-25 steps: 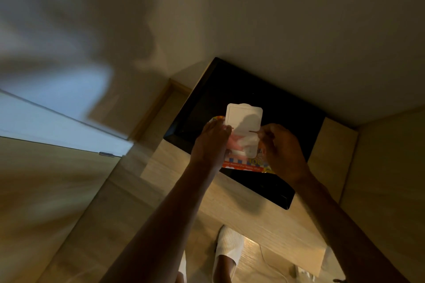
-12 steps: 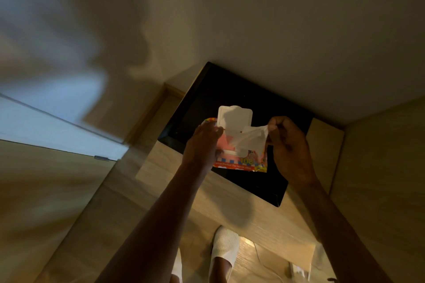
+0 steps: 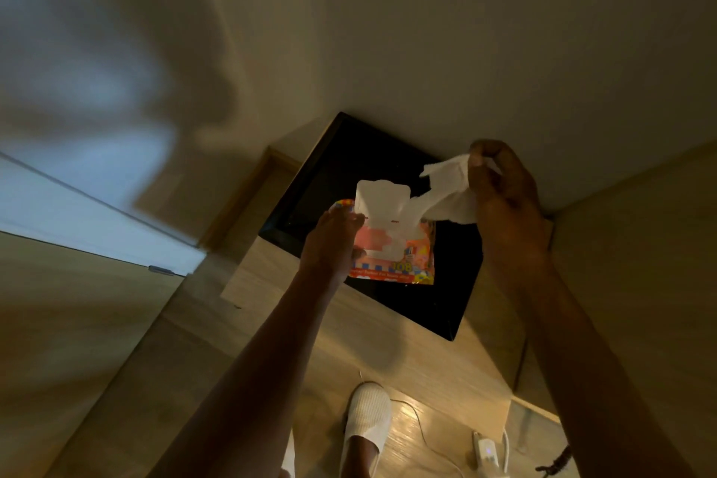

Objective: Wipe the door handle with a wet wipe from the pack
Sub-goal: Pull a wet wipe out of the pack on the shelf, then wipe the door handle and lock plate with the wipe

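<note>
A colourful wet wipe pack [image 3: 411,260] with its white flap lid [image 3: 382,202] standing open is held up over a black panel. My left hand [image 3: 329,244] grips the pack at its left edge. A white wet wipe [image 3: 442,194] stretches from the pack's opening up to the right, pinched between the fingers of my right hand [image 3: 504,202]. No door handle is visible in this view.
A black glossy panel [image 3: 349,175] lies on a light wooden surface [image 3: 426,353] below the pack. A foot in a white slipper [image 3: 366,415] and a white cable with a charger [image 3: 485,450] are on the wooden floor. A plain wall rises behind.
My right hand has pulled the wipe out of the pack, moving up and to the right. The left hand keeps holding the pack with the flap open.
</note>
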Motion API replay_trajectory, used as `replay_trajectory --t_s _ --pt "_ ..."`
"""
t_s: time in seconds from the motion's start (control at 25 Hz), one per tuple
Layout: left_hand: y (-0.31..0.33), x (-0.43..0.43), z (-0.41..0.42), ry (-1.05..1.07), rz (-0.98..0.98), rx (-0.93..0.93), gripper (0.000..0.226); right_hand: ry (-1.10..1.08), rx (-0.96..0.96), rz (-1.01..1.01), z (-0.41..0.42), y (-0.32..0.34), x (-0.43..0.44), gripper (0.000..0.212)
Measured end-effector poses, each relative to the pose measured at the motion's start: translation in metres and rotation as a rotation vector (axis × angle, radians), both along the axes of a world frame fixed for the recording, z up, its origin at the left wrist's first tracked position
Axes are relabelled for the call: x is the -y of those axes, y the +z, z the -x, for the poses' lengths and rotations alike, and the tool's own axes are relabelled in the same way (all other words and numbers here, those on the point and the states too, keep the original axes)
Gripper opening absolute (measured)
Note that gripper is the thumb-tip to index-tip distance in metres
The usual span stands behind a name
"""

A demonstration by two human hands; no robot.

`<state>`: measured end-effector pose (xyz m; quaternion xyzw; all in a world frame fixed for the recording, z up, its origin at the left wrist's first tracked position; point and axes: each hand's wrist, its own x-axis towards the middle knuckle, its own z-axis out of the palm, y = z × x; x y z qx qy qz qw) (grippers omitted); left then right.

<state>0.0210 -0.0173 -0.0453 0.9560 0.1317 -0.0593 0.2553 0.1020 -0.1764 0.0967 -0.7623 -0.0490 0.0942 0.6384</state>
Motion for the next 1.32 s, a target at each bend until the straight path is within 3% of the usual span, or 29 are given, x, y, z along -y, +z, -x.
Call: replay_trajectory --t_s 0.08,0.16,0.28,0.36,0.44,0.52,0.64,0.8,1.04,1.16,1.32 --pt "0.002 -0.002 -0.001 0.017 0.076 -0.031 0.064 0.050 0.003 0.048 -0.007 0.010 0.000 0.011" --pt "0.020 -0.006 -0.002 0.069 0.333 -0.038 0.069 0.114 -0.010 0.080 -0.008 0.019 -0.001 0.015" --pt "0.090 -0.013 0.001 0.068 0.824 -0.116 0.076 0.234 -0.080 0.038 0.002 0.054 -0.007 0.021" --pt "0.155 -0.014 0.017 0.026 0.989 -0.139 0.068 0.304 -0.137 0.019 0.018 0.092 -0.009 0.020" --pt "0.206 -0.016 0.033 0.062 0.978 -0.021 0.036 0.378 -0.169 0.024 0.028 0.126 -0.016 0.018" --pt "0.254 -0.022 0.057 0.227 0.906 0.135 0.016 0.432 -0.153 0.078 0.039 0.160 -0.023 0.019" --pt "0.318 -0.036 0.096 0.470 0.846 0.247 0.024 0.478 -0.142 0.106 0.061 0.213 -0.038 0.023" --pt "0.386 -0.048 0.159 0.545 0.720 0.245 0.022 0.606 -0.103 0.146 0.108 0.268 -0.060 0.024" --pt "0.465 -0.071 0.303 0.695 0.631 0.381 0.020 1.129 -0.228 0.209 0.213 0.327 -0.097 0.027" --pt "0.489 -0.082 0.386 0.804 0.597 0.438 0.018 1.133 -0.262 0.211 0.274 0.331 -0.127 0.016" --pt "0.496 -0.087 0.492 1.011 0.600 0.515 0.026 1.119 -0.409 0.050 0.370 0.337 -0.162 0.041"
